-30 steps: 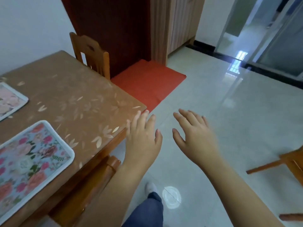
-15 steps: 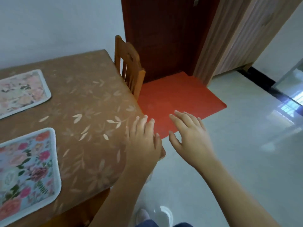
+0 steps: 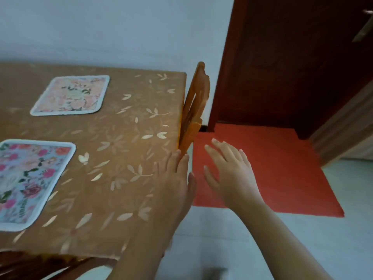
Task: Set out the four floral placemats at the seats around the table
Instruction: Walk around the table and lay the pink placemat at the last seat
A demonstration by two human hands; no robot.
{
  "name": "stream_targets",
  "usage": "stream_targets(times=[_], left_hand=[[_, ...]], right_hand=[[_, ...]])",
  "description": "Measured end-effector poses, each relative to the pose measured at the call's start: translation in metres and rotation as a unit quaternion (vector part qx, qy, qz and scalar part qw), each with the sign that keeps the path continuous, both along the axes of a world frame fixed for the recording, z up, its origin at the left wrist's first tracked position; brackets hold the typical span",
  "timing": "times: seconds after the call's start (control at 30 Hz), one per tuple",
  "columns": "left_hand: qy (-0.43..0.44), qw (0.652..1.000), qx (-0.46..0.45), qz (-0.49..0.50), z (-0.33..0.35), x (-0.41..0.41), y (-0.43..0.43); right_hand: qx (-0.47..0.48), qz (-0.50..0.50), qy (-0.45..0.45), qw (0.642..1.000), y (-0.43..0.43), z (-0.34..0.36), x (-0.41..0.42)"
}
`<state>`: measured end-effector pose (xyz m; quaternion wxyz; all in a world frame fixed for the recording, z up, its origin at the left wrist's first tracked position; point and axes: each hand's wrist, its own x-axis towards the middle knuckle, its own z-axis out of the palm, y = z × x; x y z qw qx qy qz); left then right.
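Two floral placemats lie flat on the brown leaf-patterned table [image 3: 125, 150]. A blue-and-pink placemat [image 3: 30, 182] sits at the near left, partly cut off by the frame edge. A pale pink placemat [image 3: 70, 96] lies farther back. My left hand [image 3: 175, 182] hovers over the table's right edge, fingers apart, holding nothing. My right hand [image 3: 230, 174] is stretched out beyond the table, above the red mat, also empty with spread fingers. Neither hand touches a placemat.
A wooden chair [image 3: 193, 110] is tucked against the table's right end. Another chair's back [image 3: 36, 263] shows at the bottom left. A red floor mat [image 3: 282, 170] lies before a dark wooden door [image 3: 292, 61]. Pale tiled floor [image 3: 222, 239] is at the lower right.
The view has swung left, bringing both placemats and the end chair further into sight. Both hands stay open and have shifted toward the table's right end.
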<state>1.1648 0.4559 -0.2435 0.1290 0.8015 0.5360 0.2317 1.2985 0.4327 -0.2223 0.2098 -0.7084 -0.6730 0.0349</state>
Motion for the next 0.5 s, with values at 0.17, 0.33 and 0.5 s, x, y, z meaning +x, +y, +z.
stream_targets(times=[0.17, 0.33, 0.5], left_hand=[[0.012, 0.998, 0.021, 0.058, 0.007, 0.054, 0.01], [0.008, 0.992, 0.023, 0.125, 0.015, 0.082, 0.037], [-0.005, 0.985, 0.032, 0.169, 0.011, 0.102, 0.077]], right_hand=[[0.014, 0.077, 0.001, 0.997, 0.029, 0.008, 0.061], [0.044, 0.124, 0.026, 0.991, 0.062, 0.009, 0.093], [0.069, 0.17, 0.028, 0.983, 0.111, 0.007, 0.109]])
